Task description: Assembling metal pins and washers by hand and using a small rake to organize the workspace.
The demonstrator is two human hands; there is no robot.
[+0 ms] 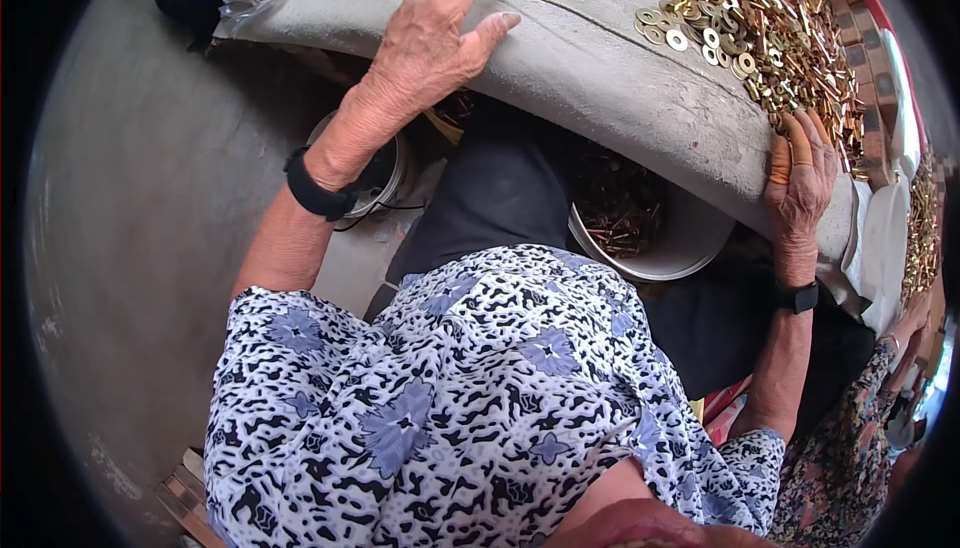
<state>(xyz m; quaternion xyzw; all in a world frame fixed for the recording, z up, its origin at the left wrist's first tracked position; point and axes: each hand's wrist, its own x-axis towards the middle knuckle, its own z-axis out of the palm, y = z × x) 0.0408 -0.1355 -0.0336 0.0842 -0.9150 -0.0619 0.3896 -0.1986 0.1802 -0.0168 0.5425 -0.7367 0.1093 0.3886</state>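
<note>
From far off I see the left hand (430,36) near twelve o'clock, empty, fingers loose; the right hand (803,176), before three, meets the screws (800,48); I cannot tell its grip; many screws and washers (712,40) seem left at two; the bucket (655,275) at three has some.

A jumbled heap of thin, gold-coloured metal screws (825,58) lay loose on the grey, fabric-covered desk (590,38), shanks pointing every way. Flat, round, gold-toned metal washers (677,40) were scattered along the heap's left side (a few looked paler and shinier), some overlapping, others lying singly.
</note>
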